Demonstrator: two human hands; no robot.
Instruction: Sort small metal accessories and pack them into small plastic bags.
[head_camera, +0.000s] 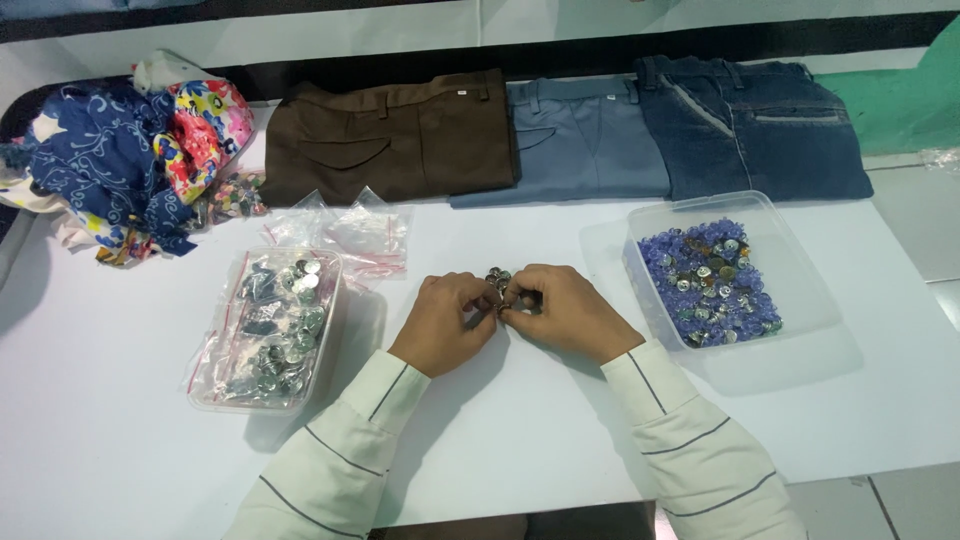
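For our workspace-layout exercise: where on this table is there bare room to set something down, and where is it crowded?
Bare patches: the table front-left below the left tray, and front-right below the right tray. Crowded: the back edge with folded trousers and the cloth pile, plus the centre, where both hands pinch metal buttons.

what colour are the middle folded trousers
Light blue-grey trousers, clearest in the head view.

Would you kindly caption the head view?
Both hands pinch small metal buttons between two clear tubs on a white table.
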